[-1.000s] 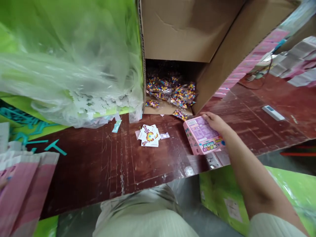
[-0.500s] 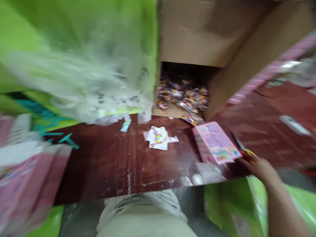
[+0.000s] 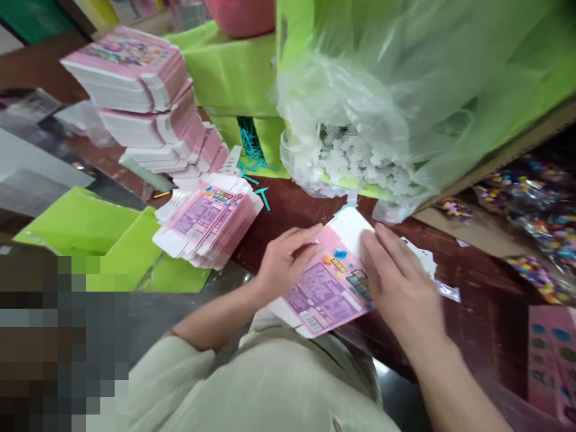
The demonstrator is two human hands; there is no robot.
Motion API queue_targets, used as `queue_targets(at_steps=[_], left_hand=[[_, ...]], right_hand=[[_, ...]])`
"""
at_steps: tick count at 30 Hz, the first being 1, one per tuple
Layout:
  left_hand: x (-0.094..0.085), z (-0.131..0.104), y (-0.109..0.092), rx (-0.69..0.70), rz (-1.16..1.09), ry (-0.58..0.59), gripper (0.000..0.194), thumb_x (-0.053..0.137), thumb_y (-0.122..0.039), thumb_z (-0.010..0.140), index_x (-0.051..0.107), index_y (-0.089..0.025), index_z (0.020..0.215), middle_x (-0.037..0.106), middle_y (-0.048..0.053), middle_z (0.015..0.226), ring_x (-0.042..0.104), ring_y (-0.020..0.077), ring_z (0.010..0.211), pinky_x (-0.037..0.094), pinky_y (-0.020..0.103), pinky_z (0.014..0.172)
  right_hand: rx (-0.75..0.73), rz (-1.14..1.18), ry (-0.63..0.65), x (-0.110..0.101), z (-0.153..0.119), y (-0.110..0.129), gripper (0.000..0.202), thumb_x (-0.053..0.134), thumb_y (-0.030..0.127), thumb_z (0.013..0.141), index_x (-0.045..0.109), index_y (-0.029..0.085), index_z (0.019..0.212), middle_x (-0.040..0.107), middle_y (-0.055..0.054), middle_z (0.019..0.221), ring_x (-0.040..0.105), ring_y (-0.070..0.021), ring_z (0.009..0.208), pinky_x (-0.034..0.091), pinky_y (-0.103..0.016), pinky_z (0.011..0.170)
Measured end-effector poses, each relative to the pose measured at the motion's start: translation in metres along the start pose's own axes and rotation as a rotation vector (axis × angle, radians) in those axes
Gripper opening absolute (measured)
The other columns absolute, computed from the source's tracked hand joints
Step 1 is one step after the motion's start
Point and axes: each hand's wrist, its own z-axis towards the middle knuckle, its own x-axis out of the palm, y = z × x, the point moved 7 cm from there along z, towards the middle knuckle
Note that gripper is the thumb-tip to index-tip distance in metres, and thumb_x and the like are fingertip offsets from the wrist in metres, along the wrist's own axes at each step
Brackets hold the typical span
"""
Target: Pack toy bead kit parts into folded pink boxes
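so, the pink carton (image 3: 330, 294) is between both hands at the edge of the table (image 3: 477, 324), and i'd say it's only partway: the white flap (image 3: 353, 231) at the far end isn't tucked in. left hand (image 3: 285, 261) looks pinched on its left edge, fingers nearly closed; right hand (image 3: 402, 285) has straightish fingers against the other side, too blurry to tell if it grips. the carton stack (image 3: 209, 225) sits off left. clear bag (image 3: 351, 138) crowds the far side, right hand partly hides some cards (image 3: 425, 258), bead packets (image 3: 535, 276) beyond.
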Motion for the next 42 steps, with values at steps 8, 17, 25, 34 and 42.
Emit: queue_targets(at_steps=[8, 17, 25, 34, 42], left_hand=[[0.077, -0.037, 0.066, -0.269, -0.278, 0.087, 0.043, 0.071, -0.038, 0.102, 0.071, -0.024, 0.142, 0.078, 0.011, 0.128, 0.074, 0.0241, 0.117, 0.06, 0.039, 0.104], [0.124, -0.036, 0.072, -0.561, -0.614, 0.516, 0.045, 0.079, -0.046, 0.094, 0.072, -0.019, 0.129, 0.081, 0.007, 0.118, 0.077, 0.0255, 0.103, 0.061, 0.038, 0.096], [0.148, -0.041, 0.11, -0.458, -0.863, 0.619, 0.101, 0.097, -0.044, 0.076, 0.042, -0.028, 0.16, 0.069, 0.011, 0.135, 0.071, 0.0268, 0.116, 0.058, 0.04, 0.1], [0.13, -0.02, 0.103, -0.43, -0.581, 0.384, 0.034, 0.067, -0.05, 0.102, 0.064, -0.023, 0.123, 0.074, 0.008, 0.113, 0.072, 0.0203, 0.104, 0.057, 0.034, 0.091], [0.137, -0.013, 0.089, -0.601, -0.495, 0.519, 0.022, 0.074, -0.041, 0.096, 0.072, -0.019, 0.096, 0.076, 0.006, 0.095, 0.071, 0.0175, 0.084, 0.053, 0.028, 0.071]], right_hand=[[0.085, -0.127, -0.1, 0.015, 0.001, 0.026, 0.019, 0.069, 0.034, 0.103, 0.069, 0.017, 0.112, 0.067, -0.021, 0.134, 0.058, -0.0404, 0.134, 0.051, -0.061, 0.109], [0.27, 0.163, -0.182, -0.002, -0.024, -0.026, 0.043, 0.081, 0.039, 0.094, 0.065, 0.03, 0.133, 0.054, -0.013, 0.152, 0.051, -0.036, 0.145, 0.044, -0.06, 0.12], [0.735, 1.051, 0.228, 0.063, -0.09, -0.075, 0.065, 0.076, 0.046, 0.097, 0.05, 0.04, 0.156, 0.072, -0.006, 0.139, 0.074, -0.0228, 0.116, 0.066, -0.041, 0.095], [0.554, 0.633, 0.008, 0.037, -0.085, -0.088, 0.036, 0.073, 0.037, 0.099, 0.074, 0.031, 0.135, 0.076, -0.009, 0.128, 0.073, -0.0253, 0.12, 0.061, -0.049, 0.107], [0.822, 0.839, 0.157, 0.041, -0.066, -0.088, 0.024, 0.079, 0.051, 0.093, 0.082, 0.027, 0.094, 0.082, -0.006, 0.099, 0.078, -0.0222, 0.087, 0.066, -0.034, 0.077]])
